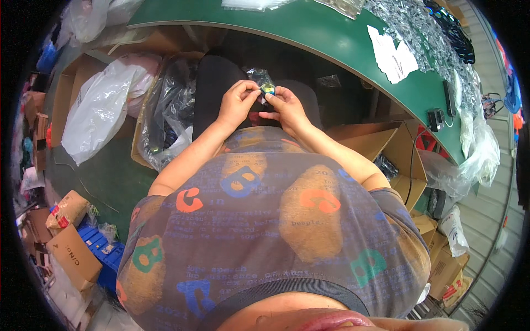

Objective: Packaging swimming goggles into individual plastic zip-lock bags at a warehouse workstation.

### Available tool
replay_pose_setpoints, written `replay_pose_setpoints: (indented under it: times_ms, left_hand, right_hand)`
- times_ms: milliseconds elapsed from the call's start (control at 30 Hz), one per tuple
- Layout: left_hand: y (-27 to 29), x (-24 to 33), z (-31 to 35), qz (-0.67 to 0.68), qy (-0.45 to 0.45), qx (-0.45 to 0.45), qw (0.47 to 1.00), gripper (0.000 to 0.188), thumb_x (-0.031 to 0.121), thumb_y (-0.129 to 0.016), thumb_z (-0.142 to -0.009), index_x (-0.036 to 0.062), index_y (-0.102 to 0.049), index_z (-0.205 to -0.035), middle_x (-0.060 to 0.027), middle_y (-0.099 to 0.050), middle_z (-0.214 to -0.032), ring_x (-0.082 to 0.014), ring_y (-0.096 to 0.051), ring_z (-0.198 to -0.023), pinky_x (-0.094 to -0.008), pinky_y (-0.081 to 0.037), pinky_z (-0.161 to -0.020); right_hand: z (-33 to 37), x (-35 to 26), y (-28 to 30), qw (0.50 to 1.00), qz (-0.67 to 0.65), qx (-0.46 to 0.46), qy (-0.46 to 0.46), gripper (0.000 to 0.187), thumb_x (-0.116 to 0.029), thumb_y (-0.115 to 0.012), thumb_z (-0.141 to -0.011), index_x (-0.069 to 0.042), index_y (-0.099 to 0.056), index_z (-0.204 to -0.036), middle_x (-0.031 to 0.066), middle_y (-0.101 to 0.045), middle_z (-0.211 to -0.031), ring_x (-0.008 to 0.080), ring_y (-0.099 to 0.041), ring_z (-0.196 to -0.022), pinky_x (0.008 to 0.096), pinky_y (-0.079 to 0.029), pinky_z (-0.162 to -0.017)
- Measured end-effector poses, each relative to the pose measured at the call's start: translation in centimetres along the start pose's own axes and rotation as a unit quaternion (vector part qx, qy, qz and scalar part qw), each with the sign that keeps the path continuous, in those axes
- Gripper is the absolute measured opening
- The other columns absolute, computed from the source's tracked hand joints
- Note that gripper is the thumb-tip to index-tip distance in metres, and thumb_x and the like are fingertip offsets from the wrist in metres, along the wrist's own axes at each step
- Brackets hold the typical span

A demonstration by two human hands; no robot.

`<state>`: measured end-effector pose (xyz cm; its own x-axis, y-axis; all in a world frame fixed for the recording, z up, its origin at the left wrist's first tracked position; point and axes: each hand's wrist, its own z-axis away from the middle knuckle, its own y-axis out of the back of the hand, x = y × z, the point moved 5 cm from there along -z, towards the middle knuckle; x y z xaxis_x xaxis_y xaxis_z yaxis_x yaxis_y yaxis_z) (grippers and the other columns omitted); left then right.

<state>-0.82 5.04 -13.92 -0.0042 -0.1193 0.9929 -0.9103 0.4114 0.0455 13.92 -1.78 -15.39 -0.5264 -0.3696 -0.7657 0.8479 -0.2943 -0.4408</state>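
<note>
Over my lap, both hands meet at a small round item (267,89) with a shiny yellow-green face and a blue edge; its exact kind is too small to make out. My left hand (238,102) is closed, with thumb and forefinger pinching the item's left side. On its other side, my right hand (289,108) grips it between thumb and forefinger, the lower fingers curled loosely. Just beyond the item, a crumpled clear plastic bag (258,75) lies against my dark trousers; whether it is joined to the item cannot be seen.
A green table (309,22) curves across the far side, with many small clear packets (406,33), torn white paper (393,55) and a small black device (435,119). At left stand an open carton (144,138) lined with plastic and a white bag (102,105). Another carton (406,160) is at right.
</note>
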Motion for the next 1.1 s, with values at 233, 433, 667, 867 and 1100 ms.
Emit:
replay_pose_setpoints:
  times_ms: [233,433,667,867,1100]
  left_hand:
    - [0.4,2.2,0.3,-0.201,-0.073,-0.015,0.977,0.010,0.008,-0.069,-0.093,0.0027,-0.069,-0.101,-0.0082,-0.069,-0.095,-0.0211,-0.071,-0.088,-0.0324,-0.056,-0.075]
    - [0.2,3.1,0.8,-0.283,-0.130,-0.028,0.950,0.011,0.013,-0.065,-0.092,0.0050,-0.067,-0.099,-0.0094,-0.071,-0.097,-0.0328,-0.064,-0.097,-0.0433,-0.051,-0.086]
    - [0.0,2.3,0.7,-0.263,-0.032,-0.048,0.963,0.014,0.016,-0.069,-0.090,0.0054,-0.063,-0.096,-0.0108,-0.067,-0.090,-0.0311,-0.065,-0.087,-0.0409,-0.052,-0.079]
    - [-0.4,2.4,-0.1,-0.280,-0.011,-0.065,0.958,0.008,0.010,-0.065,-0.086,0.0056,-0.059,-0.091,-0.0135,-0.064,-0.081,-0.0332,-0.066,-0.077,-0.0433,-0.051,-0.069]
    - [-0.9,2.6,1.2,-0.281,0.069,-0.192,0.938,0.005,0.006,-0.062,-0.087,0.0049,-0.057,-0.090,-0.0152,-0.066,-0.084,-0.0306,-0.069,-0.074,-0.0404,-0.053,-0.068]
  right_hand:
    - [-1.3,0.9,-0.7,0.998,0.037,0.047,0.017,0.026,-0.012,-0.065,-0.101,-0.001,-0.051,-0.120,0.0080,-0.061,-0.105,0.0169,-0.066,-0.094,0.0356,-0.068,-0.074]
    - [-2.5,1.1,-1.2,0.997,0.040,0.067,-0.001,0.022,-0.017,-0.066,-0.100,-0.002,-0.052,-0.111,0.0058,-0.058,-0.097,0.0156,-0.065,-0.082,0.0342,-0.067,-0.064]
    - [-2.6,0.4,-0.4,0.988,0.151,0.012,-0.023,0.021,-0.025,-0.060,-0.103,-0.004,-0.058,-0.105,0.0079,-0.065,-0.092,0.0173,-0.067,-0.072,0.0307,-0.062,-0.060]
    - [0.4,-5.5,-0.2,0.712,0.620,0.036,0.327,0.018,-0.013,-0.060,-0.097,-0.008,-0.057,-0.113,0.0240,-0.071,-0.091,0.0443,-0.069,-0.085,0.0516,-0.055,-0.070]
    - [3.4,-7.4,-1.1,0.703,0.655,-0.073,0.268,0.027,-0.012,-0.063,-0.091,-0.009,-0.061,-0.118,0.0213,-0.068,-0.084,0.0406,-0.069,-0.076,0.0478,-0.055,-0.070]
